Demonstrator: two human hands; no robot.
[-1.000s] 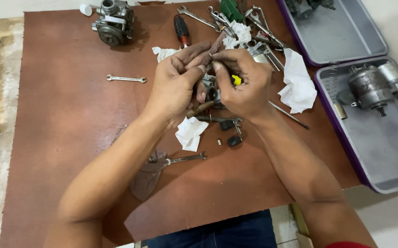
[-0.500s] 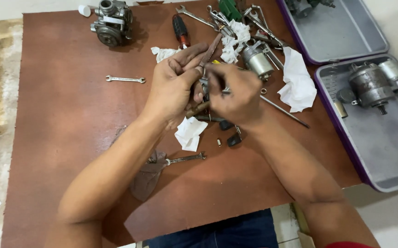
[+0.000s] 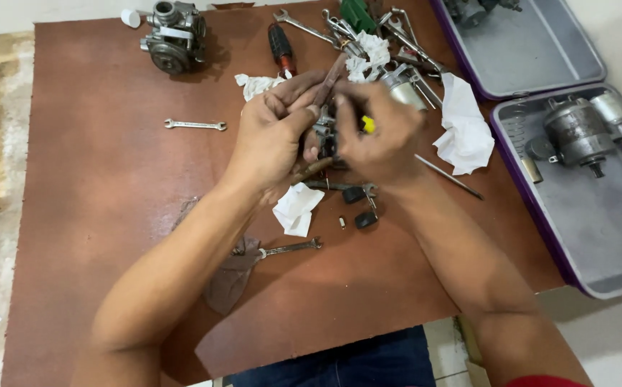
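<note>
Both our hands meet over the middle of the brown board [image 3: 96,143]. Our left hand [image 3: 271,140] cradles a small metal part [image 3: 323,136], fingers closed around it, while our right hand [image 3: 382,136] grips a yellow-tipped tool [image 3: 369,125] pressed against that part. Just below lie a crumpled white paper [image 3: 296,209] and a spanner [image 3: 289,249]. A second spanner [image 3: 195,125] lies well to the left, and a grey tray [image 3: 597,236] sits on the right.
</note>
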